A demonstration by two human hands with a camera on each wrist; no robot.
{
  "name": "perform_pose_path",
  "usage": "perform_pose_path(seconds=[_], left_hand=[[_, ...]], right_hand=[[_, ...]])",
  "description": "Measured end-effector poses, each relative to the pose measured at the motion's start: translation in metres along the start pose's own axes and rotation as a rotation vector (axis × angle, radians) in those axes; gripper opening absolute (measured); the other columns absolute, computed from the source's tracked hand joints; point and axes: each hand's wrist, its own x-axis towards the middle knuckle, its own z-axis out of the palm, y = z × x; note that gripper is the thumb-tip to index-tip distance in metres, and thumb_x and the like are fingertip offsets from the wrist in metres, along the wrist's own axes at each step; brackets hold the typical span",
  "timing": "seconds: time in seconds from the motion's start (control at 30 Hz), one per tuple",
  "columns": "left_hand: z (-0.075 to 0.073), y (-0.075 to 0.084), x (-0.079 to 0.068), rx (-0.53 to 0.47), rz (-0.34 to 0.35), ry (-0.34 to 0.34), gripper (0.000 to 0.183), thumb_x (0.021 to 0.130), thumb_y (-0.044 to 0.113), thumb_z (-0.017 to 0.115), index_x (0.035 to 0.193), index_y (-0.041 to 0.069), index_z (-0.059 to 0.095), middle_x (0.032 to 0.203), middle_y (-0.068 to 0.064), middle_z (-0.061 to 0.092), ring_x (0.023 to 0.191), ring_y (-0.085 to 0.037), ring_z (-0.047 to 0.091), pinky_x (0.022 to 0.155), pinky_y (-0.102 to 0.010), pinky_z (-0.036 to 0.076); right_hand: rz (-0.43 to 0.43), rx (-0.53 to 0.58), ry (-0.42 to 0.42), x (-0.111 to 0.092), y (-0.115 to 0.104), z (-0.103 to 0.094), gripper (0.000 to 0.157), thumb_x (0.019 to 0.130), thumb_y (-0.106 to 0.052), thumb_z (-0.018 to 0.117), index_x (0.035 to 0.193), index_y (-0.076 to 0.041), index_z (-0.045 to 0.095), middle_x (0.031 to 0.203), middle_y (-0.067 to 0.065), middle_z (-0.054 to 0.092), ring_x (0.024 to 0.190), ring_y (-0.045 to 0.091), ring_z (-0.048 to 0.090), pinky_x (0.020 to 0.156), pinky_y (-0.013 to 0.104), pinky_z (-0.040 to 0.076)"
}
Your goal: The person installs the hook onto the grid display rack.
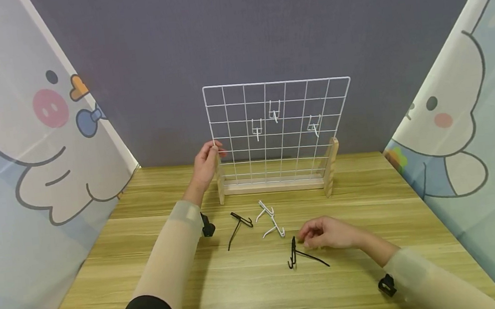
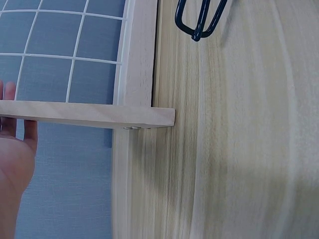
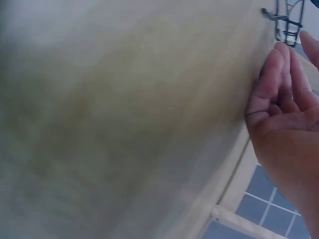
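A white wire grid rack (image 1: 276, 82) stands upright on wooden side posts at the back of the table. My left hand (image 1: 205, 165) grips its left wooden post (image 2: 89, 113), thumb and fingers on opposite sides. Three white hooks hang on the grid: a left one (image 1: 257, 131), a higher middle one (image 1: 275, 115) and a right one (image 1: 314, 127). Low over the table, my right hand (image 1: 331, 232) has its loosely bent fingers right beside a black hook (image 1: 294, 253); nothing shows in its grasp.
Another black hook (image 1: 242, 219) lies in front of the rack's left side. Two white hooks (image 1: 266, 210) lie end to end near it on the wood-grain table (image 1: 253, 295). A grey panel (image 1: 172, 41) rises behind, with cartoon-printed sheets (image 1: 16, 199) at both sides.
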Motion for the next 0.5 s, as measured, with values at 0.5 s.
perform_pose_path(seconds=[0.5], left_hand=[[-0.0008, -0.0004, -0.0008, -0.025, 0.021, -0.011, 0.035, 0.118, 0.017, 0.045, 0.133, -0.011, 0.06, 0.12, -0.032, 0.069, 0.105, -0.023, 0.074, 0.124, -0.06, 0.044]], right_hand=[[0.057, 0.037, -0.07, 0.0038, 0.0108, -0.0044, 0.031, 0.101, -0.014, 0.077, 0.129, -0.001, 0.073, 0.106, 0.003, 0.075, 0.094, 0.007, 0.067, 0.084, 0.02, 0.056]])
